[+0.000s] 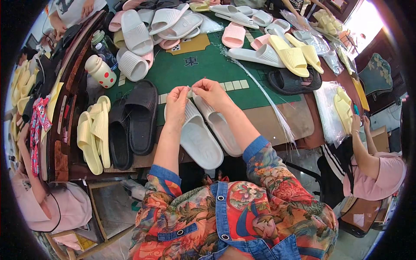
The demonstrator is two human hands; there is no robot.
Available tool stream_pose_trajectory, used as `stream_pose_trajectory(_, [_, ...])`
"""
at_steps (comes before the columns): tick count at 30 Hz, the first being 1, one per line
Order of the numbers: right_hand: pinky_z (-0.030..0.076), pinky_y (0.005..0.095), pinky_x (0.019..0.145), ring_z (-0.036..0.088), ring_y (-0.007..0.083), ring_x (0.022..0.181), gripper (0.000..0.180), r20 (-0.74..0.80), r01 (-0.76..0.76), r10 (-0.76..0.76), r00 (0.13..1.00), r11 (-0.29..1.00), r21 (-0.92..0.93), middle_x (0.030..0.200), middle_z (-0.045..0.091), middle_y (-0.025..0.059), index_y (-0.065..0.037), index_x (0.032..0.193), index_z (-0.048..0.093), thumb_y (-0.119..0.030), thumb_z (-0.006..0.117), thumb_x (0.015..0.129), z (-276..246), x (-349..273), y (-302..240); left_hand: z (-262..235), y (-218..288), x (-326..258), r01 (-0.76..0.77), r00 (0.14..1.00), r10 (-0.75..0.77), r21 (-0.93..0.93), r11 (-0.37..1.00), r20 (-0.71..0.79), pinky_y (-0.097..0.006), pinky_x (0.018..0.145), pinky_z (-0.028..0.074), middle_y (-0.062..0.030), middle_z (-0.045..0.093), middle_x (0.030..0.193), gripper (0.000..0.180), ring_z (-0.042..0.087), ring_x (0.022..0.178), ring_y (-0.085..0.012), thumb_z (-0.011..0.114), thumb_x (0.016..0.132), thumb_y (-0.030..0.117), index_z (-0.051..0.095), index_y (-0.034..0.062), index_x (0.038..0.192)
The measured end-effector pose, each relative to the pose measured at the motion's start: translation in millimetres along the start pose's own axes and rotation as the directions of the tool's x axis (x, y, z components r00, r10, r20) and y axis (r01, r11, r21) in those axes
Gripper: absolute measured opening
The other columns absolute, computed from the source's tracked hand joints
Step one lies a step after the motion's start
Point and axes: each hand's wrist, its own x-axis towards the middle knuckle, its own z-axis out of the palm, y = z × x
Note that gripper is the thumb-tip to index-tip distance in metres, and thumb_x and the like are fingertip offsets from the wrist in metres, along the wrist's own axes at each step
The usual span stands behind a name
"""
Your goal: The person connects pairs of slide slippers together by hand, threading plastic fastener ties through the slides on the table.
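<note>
Pinching that pair of pale grey ribbed rubber slide sandals (203,132) at the toe ends, you've got both hands bunched right together at the near edge of the green felt table top (208,69). The sandals lie side by side there, heels hanging over the table's near rim toward your lap. Your left hand (177,106) has its fingertips closed on the toe strap of the left sandal, and your right hand (211,93) is pinched shut on something small and thin at the same spot. I can't tell exactly what, it's too tiny.

What I'd watch: with those heels overhanging, a tug could likely slide the pair off into your lap. The bundle of thin clear plastic strands (264,95) fanned out just right of your right forearm looks easy to sweep off the edge with an elbow. The black rubber slide sandals (134,119) sit just left of your left wrist, and the pale yellow slide sandals (93,134) beyond them near the left corner, so a wide pull could knock those too.
</note>
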Motion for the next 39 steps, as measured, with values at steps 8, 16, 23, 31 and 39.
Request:
stream_pose_trajectory(8, [0.043, 0.0219, 0.062, 0.05, 0.0068, 0.068, 0.013, -0.034, 0.005, -0.004, 0.999, 0.999, 0.045, 0.076, 0.059, 0.0003, -0.001, 0.087, 0.061, -0.012, 0.061, 0.08, 0, -2, -2, -3, 2, -1, 0.034, 0.999, -0.034, 0.0, 0.999, 0.026, -0.018, 0.057, 0.033, 0.0045, 0.055, 0.077, 0.012, 0.04, 0.063, -0.0024, 0.054, 0.086, 0.017, 0.058, 0.0067, 0.084])
stream_pose_trajectory(16, [0.042, 0.0217, 0.059, 0.049, 0.0062, 0.066, 0.011, -0.087, 0.035, -0.027, 0.996, 0.995, 0.095, 0.075, 0.059, -0.0009, -0.001, 0.085, 0.06, -0.011, 0.061, 0.079, 0, -2, 7, 5, -1, -2, -0.046, 0.998, 0.045, -0.008, 0.999, -0.034, -0.016, 0.054, 0.032, 0.0045, 0.053, 0.073, 0.005, 0.041, 0.061, -0.002, 0.057, 0.085, 0.01, 0.056, 0.005, 0.084])
stream_pose_trajectory(23, [0.039, 0.0204, 0.058, 0.047, 0.0049, 0.066, 0.012, -0.14, 0.124, -0.126, 0.982, 0.992, -0.023, 0.075, 0.057, -0.0021, -0.001, 0.086, 0.059, -0.013, 0.059, 0.082, 1, 0, 12, 6, -4, 1, -0.085, 0.996, 0.083, 0.036, 0.996, 0.035, -0.016, 0.054, 0.032, 0.0049, 0.052, 0.073, 0.006, 0.041, 0.062, -0.0014, 0.056, 0.085, 0.01, 0.057, 0.0045, 0.085])
stream_pose_trajectory(31, [0.041, 0.0206, 0.057, 0.049, 0.006, 0.064, 0.012, -0.255, 0.097, -0.085, 0.963, 0.995, 0.033, 0.073, 0.056, 0.0002, -0.003, 0.088, 0.055, -0.015, 0.056, 0.085, 8, -1, 11, 9, -16, 1, -0.423, 0.899, 0.417, 0.496, 0.758, 0.129, -0.025, 0.066, 0.042, -0.0059, 0.058, 0.084, 0.022, 0.055, 0.077, -0.0156, 0.052, 0.087, 0.02, 0.057, 0.0029, 0.099])
stream_pose_trajectory(39, [0.045, 0.0232, 0.062, 0.054, 0.01, 0.067, 0.009, -0.428, 0.267, -0.129, 0.895, 0.922, 0.281, 0.074, 0.055, 0.0026, -0.003, 0.089, 0.05, -0.012, 0.051, 0.089, -2, 0, 8, 23, 10, -17, -0.422, 0.901, 0.132, 0.761, 0.493, 0.414, -0.042, 0.09, 0.032, -0.0112, 0.053, 0.111, 0.065, 0.047, 0.107, -0.0282, 0.061, 0.071, 0.05, 0.05, 0.0066, 0.118])
